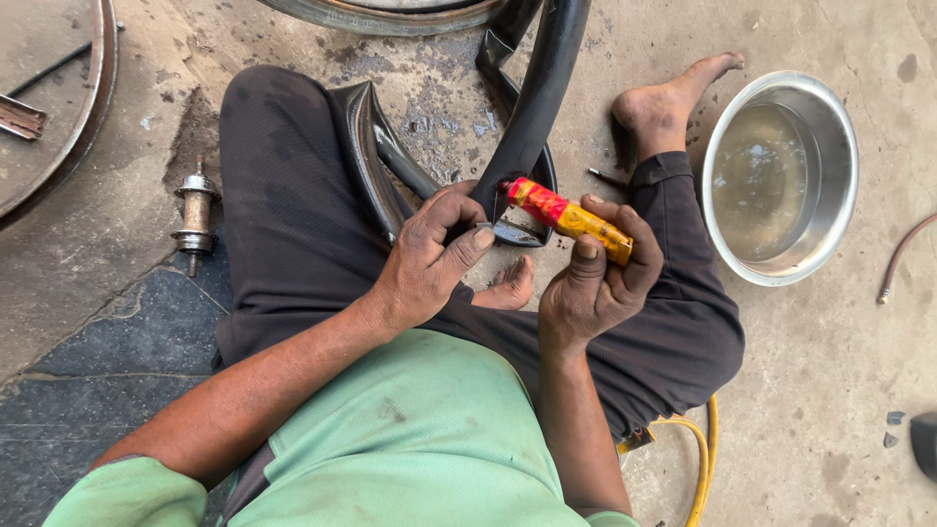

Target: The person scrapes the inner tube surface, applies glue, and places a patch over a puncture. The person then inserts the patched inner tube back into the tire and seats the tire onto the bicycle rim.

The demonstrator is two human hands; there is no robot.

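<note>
A: Tube (568, 219), red and yellow, sits right of centre, gripped in the right hand (593, 283), with its red end tilted up to the left

B: How is that hand set?

A: Fingers curled round the yellow end, thumb (587, 256) pressed on its near side. The red tip meets the inner tube (535, 102), a black rubber one that runs up and away to the far edge

B: And the left hand (429, 262)?

A: Closed on the inner tube just left of the red tip, thumb lying across the rubber, fingers wrapped behind it. Both hands are nearly touching

B: What lies around them?

A: The person sits cross-legged on a concrete floor (830, 371) in dark trousers and a green shirt. A steel bowl (818, 115) of water stands to the right, near a bare foot (666, 102). A metal hub (195, 213) lies to the left on the floor, well apart from the hands. A wheel rim (90, 107) curves across the far left corner. A yellow hose (701, 459) loops at the near right, beside the knee
</note>
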